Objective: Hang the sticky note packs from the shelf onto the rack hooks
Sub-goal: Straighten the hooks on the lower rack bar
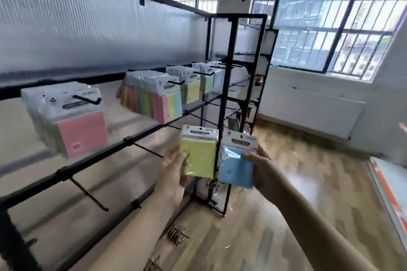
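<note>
Left hand: left hand (174, 166) is raised in front of the rack, thumb over the front face of a yellow sticky note pack (198, 153), fingers closed behind it.
Right hand: right hand (262, 171) is closed on a blue sticky note pack (236, 163), thumb pressed on its front face near the right edge.
Yellow pack: clear plastic sleeve with a white header card bearing a dark label strip; pale yellow-green square pad below; held upright.
Blue pack: same sleeve and header; light blue pad; tilted slightly clockwise, just beside the yellow one, with a black upright of the end stand (242, 85) showing between them.
Position of both packs: in the air, level with the lower row of bare hooks (146, 149), below the filled row.
Hung packs: pink stack (72, 120) on the nearest upper hook; multicolour stack (154, 96) on the next; yellow and green stacks (198, 83) farther along.
Rack: black bars (92, 165) against a ribbed translucent panel (77, 28).
Floor: wood-pattern floor (286, 182), with small copper-coloured clips (176, 232) lying near the rack's foot.
</note>
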`<state>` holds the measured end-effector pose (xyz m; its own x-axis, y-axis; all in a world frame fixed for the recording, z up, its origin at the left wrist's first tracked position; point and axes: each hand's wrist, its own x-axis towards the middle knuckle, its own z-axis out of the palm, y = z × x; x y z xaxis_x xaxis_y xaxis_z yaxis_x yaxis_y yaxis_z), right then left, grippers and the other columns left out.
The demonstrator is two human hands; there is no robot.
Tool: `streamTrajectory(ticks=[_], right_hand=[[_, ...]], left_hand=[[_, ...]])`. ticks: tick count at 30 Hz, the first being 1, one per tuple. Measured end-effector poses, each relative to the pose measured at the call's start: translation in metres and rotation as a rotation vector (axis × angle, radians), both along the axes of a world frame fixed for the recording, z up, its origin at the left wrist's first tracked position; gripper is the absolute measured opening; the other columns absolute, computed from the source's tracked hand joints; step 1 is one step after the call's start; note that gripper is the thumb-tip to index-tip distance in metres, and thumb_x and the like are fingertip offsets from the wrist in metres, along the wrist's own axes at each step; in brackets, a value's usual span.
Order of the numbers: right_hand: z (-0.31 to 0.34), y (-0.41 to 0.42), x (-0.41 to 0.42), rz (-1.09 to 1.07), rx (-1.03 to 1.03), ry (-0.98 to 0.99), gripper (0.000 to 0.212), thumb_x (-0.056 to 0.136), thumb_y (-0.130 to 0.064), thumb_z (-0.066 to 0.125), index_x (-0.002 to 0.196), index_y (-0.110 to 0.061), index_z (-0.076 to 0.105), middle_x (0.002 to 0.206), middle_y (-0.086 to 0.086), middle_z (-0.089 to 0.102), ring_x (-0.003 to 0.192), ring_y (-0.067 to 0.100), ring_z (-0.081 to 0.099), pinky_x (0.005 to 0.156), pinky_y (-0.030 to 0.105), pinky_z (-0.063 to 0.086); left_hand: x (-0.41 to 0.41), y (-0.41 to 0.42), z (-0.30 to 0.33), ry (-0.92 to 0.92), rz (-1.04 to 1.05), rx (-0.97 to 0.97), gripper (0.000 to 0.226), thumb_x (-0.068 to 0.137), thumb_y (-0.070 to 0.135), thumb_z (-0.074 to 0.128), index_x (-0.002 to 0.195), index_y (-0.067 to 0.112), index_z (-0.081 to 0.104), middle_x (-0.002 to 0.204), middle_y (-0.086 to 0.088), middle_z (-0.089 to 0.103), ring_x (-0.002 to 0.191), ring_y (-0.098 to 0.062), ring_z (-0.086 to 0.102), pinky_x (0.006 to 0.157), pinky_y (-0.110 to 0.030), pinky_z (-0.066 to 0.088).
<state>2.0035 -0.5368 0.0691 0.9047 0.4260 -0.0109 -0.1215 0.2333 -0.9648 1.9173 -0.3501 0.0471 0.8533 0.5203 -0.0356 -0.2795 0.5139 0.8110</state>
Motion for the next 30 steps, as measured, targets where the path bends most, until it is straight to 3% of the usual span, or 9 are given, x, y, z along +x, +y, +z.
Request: streamTrajectory(ticks=[5, 8, 10, 14, 19, 23, 25, 27, 30], right_hand=[[0.008, 0.017, 0.06, 0.042, -0.001, 0.17, 0.046, 0.078, -0.02, 0.044, 0.114, 0.006, 0.056, 0.095, 0.021, 0.057, 0.085, 0.034, 0.057, 0.085, 0.052, 0.05], [0.018, 0.029, 0.083, 0.045, 0.056, 0.182, 0.027, 0.087, -0.036, 0.048, 0.082, -0.012, 0.058, 0.061, 0.003, 0.054, 0.048, 0.014, 0.052, 0.045, 0.022, 0.046], [0.024, 0.038, 0.1, 0.018, 0.096, 0.093, 0.029, 0.082, -0.04, 0.057, 0.08, -0.012, 0.061, 0.057, -0.001, 0.051, 0.038, 0.008, 0.045, 0.034, 0.016, 0.037], [0.032, 0.055, 0.135, -0.002, -0.073, -0.198, 0.022, 0.086, -0.036, 0.064, 0.095, -0.018, 0.072, 0.064, 0.001, 0.067, 0.047, 0.01, 0.058, 0.044, 0.02, 0.049], [0.041, 0.078, 0.185, -0.031, -0.1, -0.4, 0.016, 0.09, -0.029, 0.065, 0.078, -0.019, 0.068, 0.065, -0.003, 0.067, 0.054, 0.007, 0.06, 0.048, 0.019, 0.047], [0.055, 0.097, 0.224, 0.007, -0.023, -0.546, 0.021, 0.089, -0.027, 0.066, 0.079, -0.009, 0.065, 0.068, 0.002, 0.067, 0.059, 0.008, 0.059, 0.053, 0.019, 0.044], [0.063, 0.107, 0.242, 0.047, 0.002, -0.595, 0.025, 0.089, -0.028, 0.066, 0.078, -0.006, 0.062, 0.067, 0.007, 0.064, 0.06, 0.009, 0.055, 0.053, 0.021, 0.042], [0.072, 0.118, 0.258, 0.086, 0.034, -0.624, 0.026, 0.09, -0.024, 0.066, 0.065, -0.018, 0.06, 0.057, -0.007, 0.057, 0.052, 0.003, 0.049, 0.049, 0.015, 0.037], [0.078, 0.131, 0.281, 0.12, 0.021, -0.701, 0.034, 0.09, -0.023, 0.065, 0.058, -0.023, 0.051, 0.052, -0.013, 0.049, 0.05, 0.002, 0.042, 0.049, 0.018, 0.033]], left_hand=[[0.071, 0.012, 0.019, -0.095, 0.049, 0.267, 0.013, 0.089, 0.009, 0.059, 0.096, 0.019, 0.056, 0.084, 0.001, 0.071, 0.071, -0.01, 0.066, 0.061, -0.024, 0.054], [0.1, 0.014, 0.023, -0.08, 0.059, 0.433, 0.012, 0.09, 0.015, 0.06, 0.098, 0.022, 0.054, 0.076, 0.007, 0.07, 0.072, -0.008, 0.067, 0.065, -0.027, 0.057], [0.116, 0.015, 0.024, -0.084, 0.058, 0.526, 0.014, 0.09, 0.016, 0.06, 0.097, 0.026, 0.054, 0.073, 0.01, 0.069, 0.071, -0.006, 0.067, 0.066, -0.027, 0.058], [0.145, 0.017, 0.03, -0.083, 0.08, 0.636, 0.017, 0.089, 0.02, 0.065, 0.093, 0.034, 0.056, 0.09, -0.006, 0.066, 0.083, -0.023, 0.065, 0.071, -0.031, 0.057], [0.177, 0.023, 0.037, -0.108, 0.085, 0.675, 0.027, 0.068, 0.054, 0.07, 0.09, 0.044, 0.057, 0.086, 0.006, 0.067, 0.078, -0.012, 0.062, 0.066, -0.026, 0.055], [0.208, 0.02, 0.055, -0.132, 0.152, 0.69, 0.011, 0.089, 0.035, 0.058, 0.096, 0.027, 0.059, 0.094, -0.008, 0.067, 0.086, -0.03, 0.064, 0.074, -0.041, 0.054], [0.224, 0.017, 0.067, -0.114, 0.291, 0.76, 0.031, 0.093, 0.05, 0.046, 0.096, 0.021, 0.058, 0.08, -0.008, 0.064, 0.069, -0.02, 0.06, 0.062, -0.031, 0.049], [0.238, 0.015, 0.083, -0.037, 0.437, 0.801, 0.053, 0.08, 0.067, 0.042, 0.09, 0.017, 0.057, 0.057, -0.003, 0.055, 0.048, -0.012, 0.048, 0.045, -0.025, 0.04], [0.257, 0.015, 0.1, 0.019, 0.55, 0.774, 0.056, 0.078, 0.062, 0.046, 0.083, 0.009, 0.063, 0.067, -0.008, 0.067, 0.061, -0.025, 0.063, 0.054, -0.034, 0.049]])
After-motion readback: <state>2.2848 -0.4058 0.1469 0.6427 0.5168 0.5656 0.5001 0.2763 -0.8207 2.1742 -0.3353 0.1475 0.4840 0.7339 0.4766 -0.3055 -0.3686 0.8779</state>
